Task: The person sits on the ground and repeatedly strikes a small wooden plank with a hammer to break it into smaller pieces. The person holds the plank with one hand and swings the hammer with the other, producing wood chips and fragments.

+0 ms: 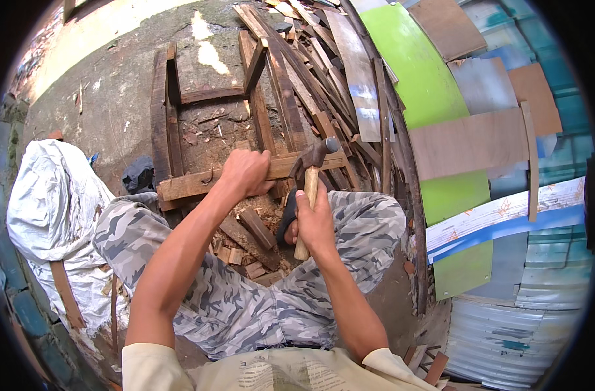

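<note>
My right hand [315, 221] is closed around the wooden handle of a claw hammer [312, 176]. The hammer's dark metal head is up, over the right part of a wooden beam [190, 187] lying crosswise in front of me. Whether the head touches the wood, I cannot tell. Curled fingers of my left hand [247, 173] grip that beam near its middle; the fingertips are partly hidden. A small dark bent nail or hook seems to stick out of the beam just left of my wrist. Beyond it stretches a frame of wooden bars [213, 95], meeting the beam.
Wood offcuts [257, 228] and sawdust lie between my camouflage-trousered legs. A white sack [56, 195] is at the left, with a black plastic bag [139, 174] nearby. Long scrap strips [310, 72] pile up far right, beside green panels [408, 58] and corrugated sheets [512, 342].
</note>
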Motion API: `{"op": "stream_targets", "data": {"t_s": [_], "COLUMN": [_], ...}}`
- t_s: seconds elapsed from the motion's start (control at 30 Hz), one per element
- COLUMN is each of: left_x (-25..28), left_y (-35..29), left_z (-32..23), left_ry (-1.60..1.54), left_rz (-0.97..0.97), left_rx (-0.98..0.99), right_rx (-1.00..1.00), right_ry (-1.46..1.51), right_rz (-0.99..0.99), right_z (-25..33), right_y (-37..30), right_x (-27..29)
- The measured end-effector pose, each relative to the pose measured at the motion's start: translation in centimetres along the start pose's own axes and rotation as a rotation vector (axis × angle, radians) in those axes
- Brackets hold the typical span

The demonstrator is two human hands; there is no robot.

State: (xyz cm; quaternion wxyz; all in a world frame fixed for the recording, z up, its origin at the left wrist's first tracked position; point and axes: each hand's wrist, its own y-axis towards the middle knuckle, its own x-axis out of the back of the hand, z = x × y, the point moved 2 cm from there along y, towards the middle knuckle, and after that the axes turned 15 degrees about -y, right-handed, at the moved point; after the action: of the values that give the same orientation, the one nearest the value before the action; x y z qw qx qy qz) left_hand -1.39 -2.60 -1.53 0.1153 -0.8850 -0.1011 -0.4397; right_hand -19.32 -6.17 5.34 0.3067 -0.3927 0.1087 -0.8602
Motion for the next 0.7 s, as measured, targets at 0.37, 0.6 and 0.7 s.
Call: {"op": "stream_targets", "data": {"t_s": [0.37,0.6,0.7], "left_x": [-0.3,-1.2,-1.8], "left_y": [-2.9,-2.6,-2.4], "left_z": [-0.2,1.0,1.7], "left_ry": [0.18,0.143,0.121], "left_rz": [-0.312,-0.239,-0.229], "left_rx": [-0.056,0.044,0.031], "right_rx": [-0.049,-0.046,-0.066], "right_ry": [-0.003,0.005,0.027], "right_rz": [0.087,0.105,0.096], "right_z": [1.5,1.8,1.9], "right_y": [0.2,1.1,0.8], "right_x": [0.7,0.8,0.7]}}
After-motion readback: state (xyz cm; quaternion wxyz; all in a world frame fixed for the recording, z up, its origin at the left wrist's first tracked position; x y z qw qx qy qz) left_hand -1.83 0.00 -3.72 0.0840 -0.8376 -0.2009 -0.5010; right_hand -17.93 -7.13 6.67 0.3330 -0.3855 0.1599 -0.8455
